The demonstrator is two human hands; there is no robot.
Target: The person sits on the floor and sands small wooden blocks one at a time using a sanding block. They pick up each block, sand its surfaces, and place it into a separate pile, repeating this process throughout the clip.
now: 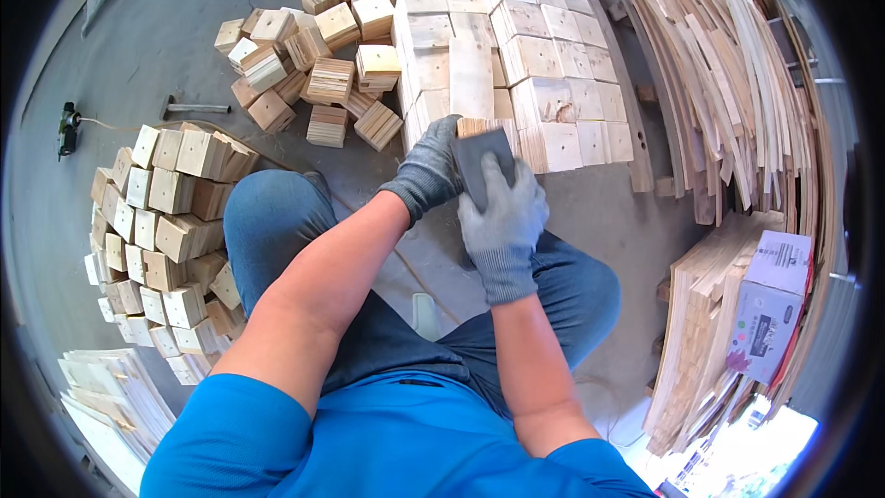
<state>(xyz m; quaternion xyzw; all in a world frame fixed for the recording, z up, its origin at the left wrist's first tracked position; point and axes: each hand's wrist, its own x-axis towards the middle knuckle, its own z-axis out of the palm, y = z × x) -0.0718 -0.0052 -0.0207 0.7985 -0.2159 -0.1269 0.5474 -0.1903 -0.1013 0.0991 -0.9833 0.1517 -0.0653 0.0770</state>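
Observation:
Both hands wear grey knit gloves and meet in front of my knees. The fingers of my left hand [431, 164] are closed on the left end of a layered wooden block [484, 125]. A dark grey flat rectangular block [483, 166], like a sanding block, is gripped in my right hand [505, 212]. It lies close against the near side of the wooden block and hides part of it; whether they touch I cannot tell. Just beyond, a pale board [471, 78] rests on neat rows of stacked wooden blocks [553, 46].
Loose wooden blocks [330, 80] are heaped to the far left, near a hammer [196, 108]. More blocks [171, 189] are piled beside my left knee. Long wood strips [701, 65] lie at the right, with a printed carton [772, 309] on boards nearer me.

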